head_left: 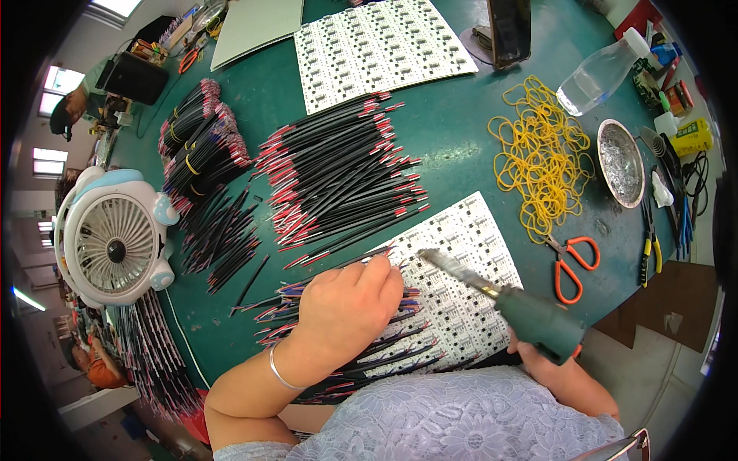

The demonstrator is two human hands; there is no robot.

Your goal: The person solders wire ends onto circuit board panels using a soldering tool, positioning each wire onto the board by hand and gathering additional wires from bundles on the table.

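My left hand (350, 303), a bracelet at its wrist, is closed with its fingertips on a thin black wire (374, 252) over a white circuit board panel (484, 238). My right hand (542, 367) grips a green soldering gun (542, 323). The gun's metal tip hangs over the panel, a little right of my left fingers. Several black wires with red and blue ends (384, 357) lie across the panel's left part and stick out beneath my left hand. A large pile of black wires with red and white ends (338, 173) lies beyond it.
Bundled wires (204, 146) and a white fan (115, 246) stand left. Another board panel (384, 50) lies at the back. To the right are yellow rubber bands (538, 161), red-handled scissors (567, 265), a metal bowl (621, 163), a clear bottle (603, 73) and yellow-handled pliers (649, 246).
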